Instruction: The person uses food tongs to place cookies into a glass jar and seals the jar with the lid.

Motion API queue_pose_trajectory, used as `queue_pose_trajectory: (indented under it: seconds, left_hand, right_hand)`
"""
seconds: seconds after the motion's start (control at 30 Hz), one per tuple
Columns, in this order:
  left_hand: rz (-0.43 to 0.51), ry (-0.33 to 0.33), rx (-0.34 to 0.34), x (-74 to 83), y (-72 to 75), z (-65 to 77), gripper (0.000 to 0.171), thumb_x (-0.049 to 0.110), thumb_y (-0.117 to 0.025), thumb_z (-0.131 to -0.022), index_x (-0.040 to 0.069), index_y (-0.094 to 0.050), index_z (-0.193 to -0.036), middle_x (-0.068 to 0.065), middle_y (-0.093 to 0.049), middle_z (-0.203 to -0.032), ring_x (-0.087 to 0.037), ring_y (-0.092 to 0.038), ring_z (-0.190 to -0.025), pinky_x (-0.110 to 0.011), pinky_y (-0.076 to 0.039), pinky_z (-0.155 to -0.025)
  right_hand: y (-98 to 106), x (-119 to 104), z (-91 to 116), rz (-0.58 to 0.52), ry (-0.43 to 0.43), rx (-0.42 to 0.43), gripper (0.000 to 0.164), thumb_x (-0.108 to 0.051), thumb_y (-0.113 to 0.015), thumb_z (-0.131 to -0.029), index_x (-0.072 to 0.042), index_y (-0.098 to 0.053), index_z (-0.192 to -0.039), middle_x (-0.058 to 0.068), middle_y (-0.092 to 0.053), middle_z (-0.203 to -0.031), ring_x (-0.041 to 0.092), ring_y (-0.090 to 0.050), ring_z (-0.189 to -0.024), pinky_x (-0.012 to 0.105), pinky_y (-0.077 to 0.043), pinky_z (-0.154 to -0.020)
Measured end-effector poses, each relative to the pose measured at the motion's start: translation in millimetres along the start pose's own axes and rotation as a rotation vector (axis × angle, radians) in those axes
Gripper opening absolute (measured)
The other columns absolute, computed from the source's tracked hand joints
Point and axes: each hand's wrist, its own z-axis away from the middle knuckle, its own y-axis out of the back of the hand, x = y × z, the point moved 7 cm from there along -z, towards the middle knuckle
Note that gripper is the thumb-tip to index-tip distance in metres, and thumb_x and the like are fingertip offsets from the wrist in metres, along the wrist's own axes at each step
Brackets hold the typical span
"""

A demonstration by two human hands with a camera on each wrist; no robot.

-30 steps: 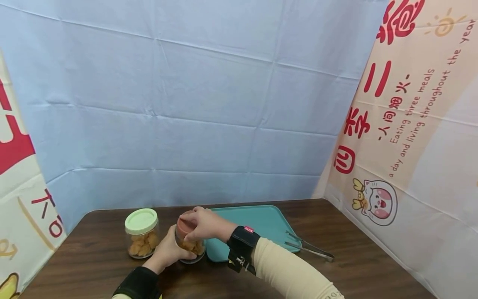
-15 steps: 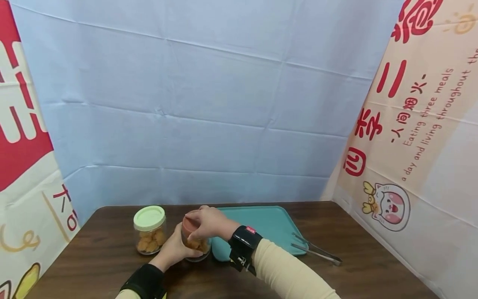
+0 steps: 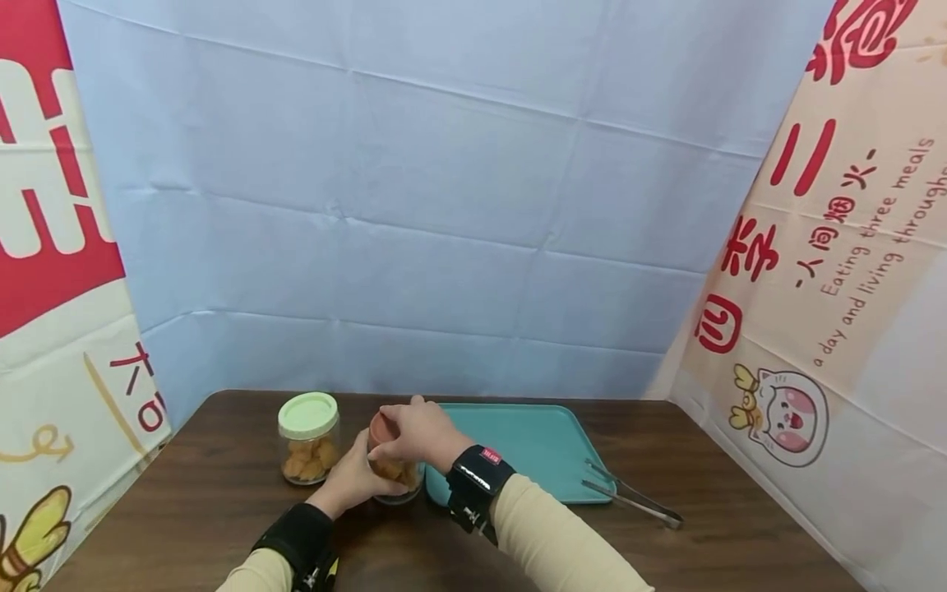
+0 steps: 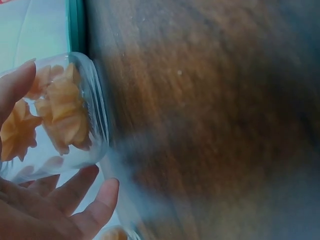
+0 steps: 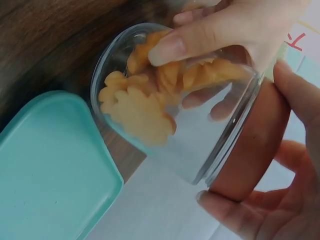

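Note:
My left hand (image 3: 353, 477) grips a clear glass jar (image 5: 192, 145) of ruffled golden cookies (image 5: 137, 112), thumb on one side and fingers on the other. The jar has a reddish-brown lid (image 5: 255, 145) at its mouth. My right hand (image 3: 423, 432) holds that lid from above, thumb and fingertips round its side, as the right wrist view shows. In the left wrist view, the jar's base and the cookies inside appear beside my left thumb and fingers. From the head view, my right hand covers part of the lid.
A second cookie jar (image 3: 309, 452) with a pale green lid stands left of my hands. To the right lies a teal tray (image 3: 510, 444), with metal tongs (image 3: 638, 500) resting across its right edge. A blue cloth (image 3: 444, 205) hangs behind the table.
The head view has turned slightly left, so the table's things appear farther right. My fingers have shifted a little on the lid; both hands keep their hold on jar and lid.

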Motion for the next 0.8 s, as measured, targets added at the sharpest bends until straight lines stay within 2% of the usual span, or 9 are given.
queue_pose_trajectory:
  seconds: [0.23, 0.37, 0.4, 0.47, 0.53, 0.63, 0.73, 0.8]
  left_hand:
    - [0.011, -0.075, -0.003, 6.7, 5.1, -6.3, 0.101, 0.006, -0.086, -0.07, -0.007, -0.024, -0.149, -0.031, -0.027, -0.145, -0.046, -0.041, -0.126, -0.058, -0.038, -0.099]
    - [0.019, -0.083, -0.006, 6.2, 7.7, -9.8, 0.099, 0.005, -0.086, -0.07, -0.007, -0.025, -0.148, -0.029, -0.028, -0.144, -0.045, -0.042, -0.125, -0.057, -0.038, -0.1]
    - [0.03, -0.08, -0.008, 5.9, 8.2, -10.3, 0.099, 0.005, -0.086, -0.07, -0.007, -0.025, -0.148, -0.029, -0.029, -0.143, -0.045, -0.042, -0.125, -0.057, -0.038, -0.1]
    - [0.052, -0.117, -0.039, 7.0, 7.8, -12.4, 0.097, 0.003, -0.085, -0.071, -0.007, -0.025, -0.147, -0.028, -0.032, -0.143, -0.045, -0.042, -0.125, -0.056, -0.039, -0.1]
    - [0.065, -0.159, -0.062, 8.0, 7.4, -13.8, 0.097, 0.003, -0.085, -0.072, -0.006, -0.024, -0.147, -0.027, -0.034, -0.142, -0.044, -0.043, -0.125, -0.056, -0.04, -0.1]
    - [0.082, -0.191, -0.087, 8.7, 6.7, -15.0, 0.093, 0.003, -0.085, -0.072, -0.004, -0.028, -0.145, -0.023, -0.041, -0.138, -0.042, -0.046, -0.124, -0.054, -0.04, -0.1]
    - [0.073, -0.141, -0.062, 6.1, 7.0, -14.6, 0.092, 0.005, -0.086, -0.071, -0.003, -0.029, -0.144, -0.02, -0.042, -0.137, -0.039, -0.047, -0.123, -0.053, -0.041, -0.1]
    - [0.063, -0.1, -0.037, 4.1, 7.6, -15.0, 0.094, 0.005, -0.086, -0.071, -0.003, -0.028, -0.144, -0.02, -0.041, -0.138, -0.039, -0.048, -0.122, -0.053, -0.042, -0.099]
  right_hand:
    - [2, -6, -9, 0.146, -0.092, 0.073, 0.072, -0.063, -0.06, -0.087, -0.014, -0.056, -0.138, 0.004, -0.068, -0.088, 0.025, -0.061, -0.085, 0.029, -0.053, -0.066]
    - [0, -6, -12, 0.188, -0.118, 0.046, 0.077, -0.067, -0.054, -0.088, -0.013, -0.051, -0.142, 0.011, -0.065, -0.1, 0.025, -0.061, -0.091, 0.03, -0.054, -0.068]
    - [0, -6, -12, 0.184, -0.117, 0.026, 0.078, -0.067, -0.054, -0.088, -0.013, -0.05, -0.144, 0.012, -0.063, -0.107, 0.027, -0.059, -0.098, 0.031, -0.053, -0.073]
    - [1, -4, -13, 0.162, -0.109, -0.027, 0.077, -0.065, -0.056, -0.088, -0.016, -0.046, -0.146, 0.013, -0.058, -0.118, 0.028, -0.055, -0.106, 0.034, -0.051, -0.08]
    - [2, -2, -14, 0.115, -0.08, -0.088, 0.074, -0.059, -0.061, -0.088, -0.017, -0.046, -0.147, 0.013, -0.052, -0.127, 0.027, -0.051, -0.109, 0.034, -0.049, -0.08]
    - [2, 2, -18, 0.018, -0.021, -0.159, 0.067, -0.047, -0.069, -0.087, -0.015, -0.049, -0.142, 0.007, -0.052, -0.125, 0.022, -0.051, -0.104, 0.033, -0.048, -0.077]
    - [0, 3, -22, -0.041, 0.021, -0.189, 0.063, -0.042, -0.073, -0.086, -0.013, -0.052, -0.138, 0.003, -0.054, -0.116, 0.017, -0.055, -0.093, 0.029, -0.049, -0.071]
    - [-1, 2, -24, -0.013, 0.031, -0.17, 0.065, -0.045, -0.072, -0.086, -0.012, -0.052, -0.138, 0.003, -0.054, -0.11, 0.016, -0.056, -0.089, 0.028, -0.049, -0.071]
